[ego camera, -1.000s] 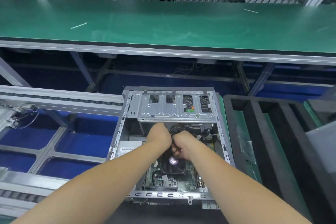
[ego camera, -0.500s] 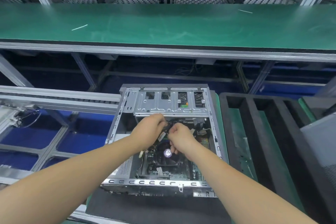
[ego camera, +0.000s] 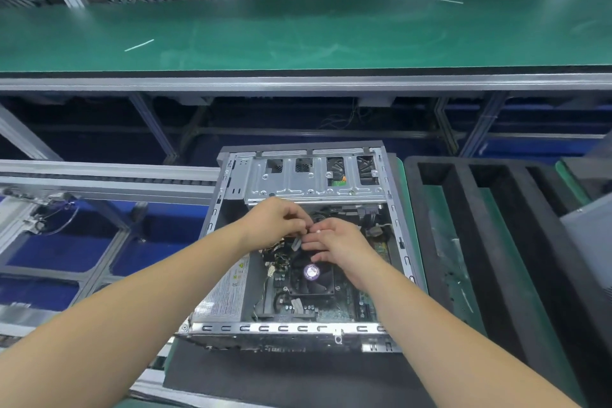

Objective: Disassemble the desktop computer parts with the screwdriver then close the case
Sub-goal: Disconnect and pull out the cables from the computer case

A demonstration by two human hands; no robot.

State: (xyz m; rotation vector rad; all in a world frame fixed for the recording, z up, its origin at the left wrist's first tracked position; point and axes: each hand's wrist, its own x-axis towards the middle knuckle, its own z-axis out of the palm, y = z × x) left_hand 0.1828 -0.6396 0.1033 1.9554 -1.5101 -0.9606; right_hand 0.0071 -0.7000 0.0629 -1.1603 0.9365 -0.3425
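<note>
Open case [ego camera: 228, 195] w/ fan [ego camera: 311, 278] inside; left hand [ego camera: 275, 220], right hand [ego camera: 334, 242] together, prob. pinching connector [ego camera: 297, 243].

The open computer case [ego camera: 308, 242] lay on its side. Both hands worked inside above the cooler fan [ego camera: 312, 275]; the left hand [ego camera: 276, 220] pinched a small connector [ego camera: 297, 243], the right hand [ego camera: 334, 242] touching it.

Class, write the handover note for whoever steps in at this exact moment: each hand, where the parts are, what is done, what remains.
Left hand: pinching a small connector inside the open computer case.
Right hand: fingers meeting the left at that connector; exact grip unclear.
Fan sits on the motherboard.
Done: case open.
Left: free the connector, remove parts, close case. No screwdriver in view.
</note>
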